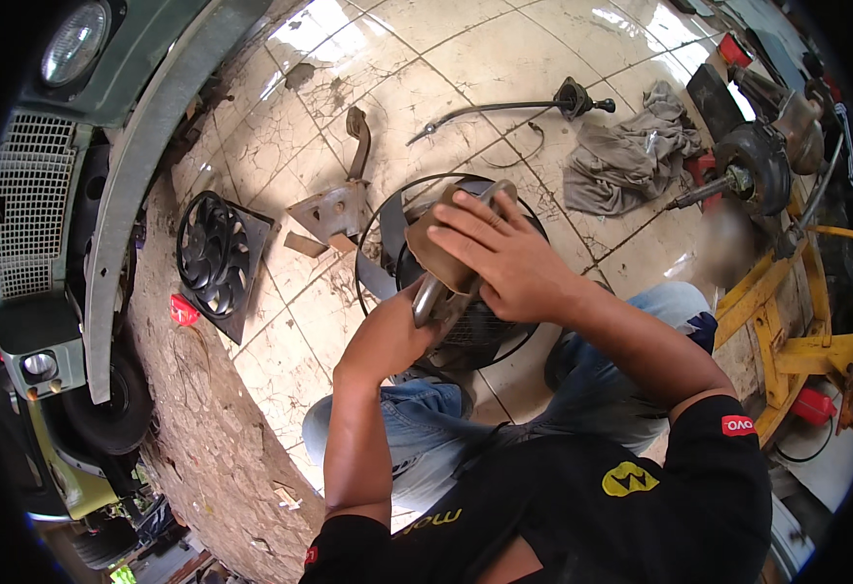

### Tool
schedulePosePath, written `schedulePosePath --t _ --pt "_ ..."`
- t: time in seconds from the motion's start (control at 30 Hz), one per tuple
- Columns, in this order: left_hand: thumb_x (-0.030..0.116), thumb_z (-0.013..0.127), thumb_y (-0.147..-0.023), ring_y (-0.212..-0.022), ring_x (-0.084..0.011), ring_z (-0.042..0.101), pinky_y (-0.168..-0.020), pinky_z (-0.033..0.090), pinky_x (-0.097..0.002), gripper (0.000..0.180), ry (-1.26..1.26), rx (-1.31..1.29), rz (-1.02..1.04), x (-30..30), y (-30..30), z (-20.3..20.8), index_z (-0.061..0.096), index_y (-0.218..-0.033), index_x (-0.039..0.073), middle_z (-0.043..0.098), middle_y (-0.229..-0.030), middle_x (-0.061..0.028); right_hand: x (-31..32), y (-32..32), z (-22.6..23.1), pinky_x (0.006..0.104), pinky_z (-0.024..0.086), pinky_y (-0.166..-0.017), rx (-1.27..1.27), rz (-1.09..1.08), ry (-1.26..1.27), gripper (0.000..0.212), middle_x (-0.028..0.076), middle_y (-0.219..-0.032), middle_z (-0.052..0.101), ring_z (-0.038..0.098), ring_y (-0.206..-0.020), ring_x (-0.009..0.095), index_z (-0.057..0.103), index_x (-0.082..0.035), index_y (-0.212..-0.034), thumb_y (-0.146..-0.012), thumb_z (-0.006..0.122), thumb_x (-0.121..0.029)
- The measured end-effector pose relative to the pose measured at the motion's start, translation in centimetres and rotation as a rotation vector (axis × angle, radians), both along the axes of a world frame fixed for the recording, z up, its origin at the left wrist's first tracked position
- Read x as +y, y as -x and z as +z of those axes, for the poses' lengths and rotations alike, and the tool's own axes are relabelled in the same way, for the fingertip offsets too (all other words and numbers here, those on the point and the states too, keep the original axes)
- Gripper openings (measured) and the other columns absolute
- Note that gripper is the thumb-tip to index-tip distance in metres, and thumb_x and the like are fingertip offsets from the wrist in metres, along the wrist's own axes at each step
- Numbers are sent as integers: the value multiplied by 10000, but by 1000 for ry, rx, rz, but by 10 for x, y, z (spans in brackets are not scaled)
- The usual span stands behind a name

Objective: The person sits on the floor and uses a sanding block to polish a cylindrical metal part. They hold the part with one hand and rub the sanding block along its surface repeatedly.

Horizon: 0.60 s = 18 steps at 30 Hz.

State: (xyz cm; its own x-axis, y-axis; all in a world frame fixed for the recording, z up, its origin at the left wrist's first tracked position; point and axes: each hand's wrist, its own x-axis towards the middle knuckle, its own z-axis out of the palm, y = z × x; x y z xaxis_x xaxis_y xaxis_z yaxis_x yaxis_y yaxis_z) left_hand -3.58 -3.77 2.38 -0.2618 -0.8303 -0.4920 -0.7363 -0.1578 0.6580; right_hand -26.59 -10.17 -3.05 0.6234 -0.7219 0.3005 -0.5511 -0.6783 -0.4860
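Note:
Over the floor between my legs, my left hand (388, 336) is closed around a metal part with a curved, shiny tube (430, 298). A brown piece (433, 251) with an uneven edge lies over that part; whether it is loose or attached I cannot tell. My right hand (500, 251) rests on top, its fingers stretched flat across the brown piece. Directly below both hands is a round black frame (360, 261) with grey blade-like panels and dark mesh. My hands hide much of the metal part and the frame's middle.
Left lie a black fan (214, 255), a red piece (184, 310) and a rusty pedal bracket (334, 209). Ahead is a lever with a long cable (504, 105). Right are a grey rag (626, 161), a dark drum-shaped part (753, 167) and a yellow stand (767, 326). A vehicle bumper (120, 209) borders the far left.

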Motion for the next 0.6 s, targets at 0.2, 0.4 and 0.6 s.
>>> schedulePosePath --t 0.2,0.4,0.6 --pt "127 708 -866 -1080 -489 644 -941 515 -467 650 -71 -44 35 -4 2 11 498 -1477 55 680 -1126 -320 -30 11 -11 632 284 -1168 -56 -167 -257 754 228 -1518 443 390 -1447 415 404 -57 -1508 -799 659 -75" --pt "134 729 -860 -1089 -483 645 -954 514 -455 638 -31 -31 35 -3 -2 11 516 -1456 47 683 -1137 -314 -31 12 -7 592 195 -1237 7 -222 -386 794 215 -1601 360 314 -1506 417 280 -53 -1577 -862 625 -80" --pt "118 738 -858 -1113 -464 651 -964 511 -441 654 -54 -47 47 -1 -3 10 504 -1464 40 687 -1141 -306 -15 -2 -1 548 195 -1257 -19 -9 -101 908 234 -1603 354 300 -1515 417 281 -32 -1579 -739 621 35"
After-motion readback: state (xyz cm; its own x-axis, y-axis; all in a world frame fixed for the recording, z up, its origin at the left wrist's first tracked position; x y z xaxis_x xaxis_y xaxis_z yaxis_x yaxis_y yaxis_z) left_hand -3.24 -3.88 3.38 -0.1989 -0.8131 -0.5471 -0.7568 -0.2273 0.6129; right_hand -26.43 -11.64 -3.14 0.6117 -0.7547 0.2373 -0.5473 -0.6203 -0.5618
